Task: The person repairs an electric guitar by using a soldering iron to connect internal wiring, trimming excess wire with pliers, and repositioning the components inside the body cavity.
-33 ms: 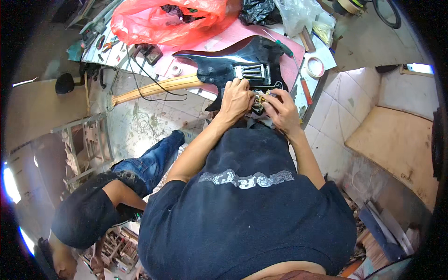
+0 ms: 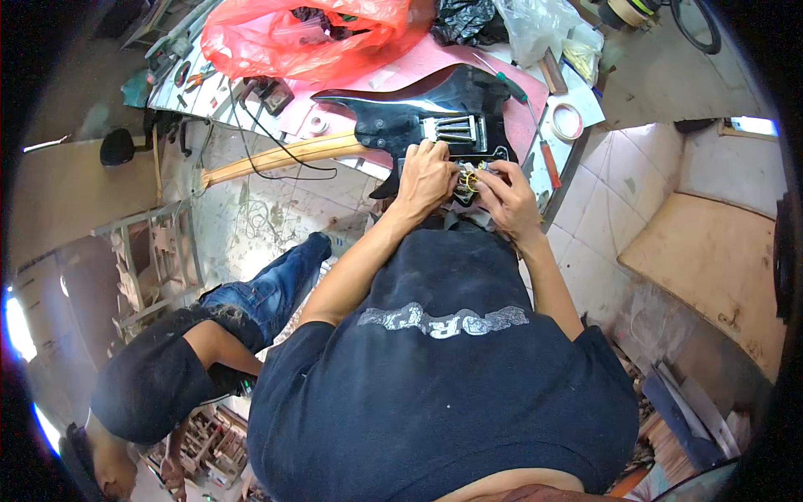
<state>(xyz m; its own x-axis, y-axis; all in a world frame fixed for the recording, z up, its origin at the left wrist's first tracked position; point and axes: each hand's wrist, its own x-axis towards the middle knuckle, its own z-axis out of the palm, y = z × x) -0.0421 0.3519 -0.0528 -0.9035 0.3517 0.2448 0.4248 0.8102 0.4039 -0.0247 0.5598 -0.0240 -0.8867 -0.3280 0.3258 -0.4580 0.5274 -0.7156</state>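
Note:
A black electric guitar lies back-up on the bench, its pale wooden neck pointing left past the bench edge. Metal springs show in a recess in its body. Nearer to me is an opened cavity with thin yellow wires and small parts. My left hand rests over the cavity's left side, fingers bent and closed; what its fingertips hold is hidden. From the right, my right hand pinches at the yellow wires with thumb and fingers. Both hands are close together.
A screwdriver and a tape roll lie right of the guitar. A red plastic bag sits behind it. A black cable loops over the neck. Another person bends low at my left.

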